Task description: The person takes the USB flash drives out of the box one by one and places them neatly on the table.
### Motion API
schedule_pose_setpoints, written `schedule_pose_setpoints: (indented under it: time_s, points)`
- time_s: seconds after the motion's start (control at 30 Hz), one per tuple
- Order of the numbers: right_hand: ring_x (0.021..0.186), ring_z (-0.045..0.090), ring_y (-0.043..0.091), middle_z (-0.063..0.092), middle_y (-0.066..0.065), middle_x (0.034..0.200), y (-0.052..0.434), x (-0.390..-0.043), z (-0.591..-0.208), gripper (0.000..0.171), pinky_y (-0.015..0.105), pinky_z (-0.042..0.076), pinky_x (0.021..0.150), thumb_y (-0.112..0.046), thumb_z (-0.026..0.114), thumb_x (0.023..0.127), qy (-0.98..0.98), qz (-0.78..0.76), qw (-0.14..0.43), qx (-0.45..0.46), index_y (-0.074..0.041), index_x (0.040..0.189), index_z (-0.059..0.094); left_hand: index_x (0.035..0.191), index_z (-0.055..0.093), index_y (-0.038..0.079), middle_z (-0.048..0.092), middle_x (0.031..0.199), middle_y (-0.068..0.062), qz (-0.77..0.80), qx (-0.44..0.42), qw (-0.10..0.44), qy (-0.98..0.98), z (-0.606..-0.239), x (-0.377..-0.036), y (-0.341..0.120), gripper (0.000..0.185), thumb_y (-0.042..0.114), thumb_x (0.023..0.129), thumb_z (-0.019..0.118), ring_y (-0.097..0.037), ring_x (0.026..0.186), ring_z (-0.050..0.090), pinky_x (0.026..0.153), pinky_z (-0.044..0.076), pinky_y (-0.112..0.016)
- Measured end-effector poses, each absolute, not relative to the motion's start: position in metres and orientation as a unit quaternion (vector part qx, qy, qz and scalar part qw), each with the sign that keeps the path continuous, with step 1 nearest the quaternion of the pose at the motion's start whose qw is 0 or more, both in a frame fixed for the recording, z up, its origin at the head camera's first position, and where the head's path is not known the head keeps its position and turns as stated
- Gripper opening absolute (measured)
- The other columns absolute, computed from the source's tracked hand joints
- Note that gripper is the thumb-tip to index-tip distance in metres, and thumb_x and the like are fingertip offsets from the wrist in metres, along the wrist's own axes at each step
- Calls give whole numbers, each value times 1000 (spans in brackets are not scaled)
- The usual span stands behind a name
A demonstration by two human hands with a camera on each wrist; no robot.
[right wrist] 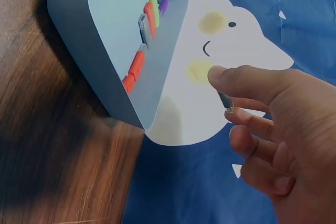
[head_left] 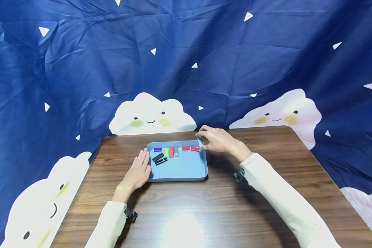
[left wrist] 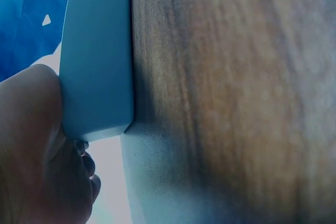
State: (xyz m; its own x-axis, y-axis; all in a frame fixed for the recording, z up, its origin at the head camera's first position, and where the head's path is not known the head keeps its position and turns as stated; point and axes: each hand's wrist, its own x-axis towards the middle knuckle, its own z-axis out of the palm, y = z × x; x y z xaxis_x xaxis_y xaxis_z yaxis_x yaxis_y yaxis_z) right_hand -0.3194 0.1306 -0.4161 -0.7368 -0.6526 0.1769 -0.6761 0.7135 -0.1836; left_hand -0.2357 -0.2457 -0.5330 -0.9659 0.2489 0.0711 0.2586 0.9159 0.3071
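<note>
Your left hand [head_left: 138, 172] lies flat with straight fingers against the near-left edge of the blue tray [head_left: 179, 172], gripping nothing. Farther back inside the tray, small sticks lie in a row: black [head_left: 158, 158], purple [head_left: 157, 149], green [head_left: 166, 152], red [head_left: 171, 152], grey [head_left: 176, 151], then two red ones end to end. Above the tray's far-right corner, your right hand [head_left: 218, 140] pinches a small clear stick [head_left: 200, 141], its long axis running roughly near to far.
</note>
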Motion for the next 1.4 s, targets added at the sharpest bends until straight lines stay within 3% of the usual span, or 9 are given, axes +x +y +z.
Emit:
schedule_pose_setpoints:
  time_s: [0.2, 0.47, 0.87, 1.4]
  points:
    - [87, 72, 29, 66, 3, 131, 138, -317, -413, 49, 47, 61, 74, -29, 85, 89, -925, 117, 55, 357, -16, 135, 73, 166, 19, -9, 12, 178, -23, -159, -127, 13, -979, -532, -235, -245, 65, 19, 111, 38, -42, 166, 13, 135, 17, -58]
    - [89, 72, 26, 66, 1, 132, 146, -313, -408, 49, 46, 61, 74, -28, 83, 90, -927, 124, 57, 348, -17, 136, 73, 166, 20, -8, 13, 178, -22, -162, -126, 11, -979, -531, -235, -245, 65, 21, 111, 38, -41, 166, 12, 135, 17, -57]
    - [78, 68, 21, 66, 0, 130, 159, -311, -406, 48, 39, 56, 62, -32, 84, 90, -930, 124, 69, 339, -18, 134, 73, 166, 19, -8, 12, 178, -22, -165, -125, 9, -978, -530, -235, -245, 65, 20, 111, 38, -41, 166, 11, 135, 17, -58]
    - [76, 65, 19, 66, 1, 131, 175, -308, -404, 48, 43, 59, 71, -31, 85, 90, -934, 120, 76, 328, -15, 133, 74, 166, 18, -8, 10, 178, -21, -173, -127, 6, -977, -531, -235, -244, 65, 19, 111, 39, -42, 166, 12, 135, 16, -58]
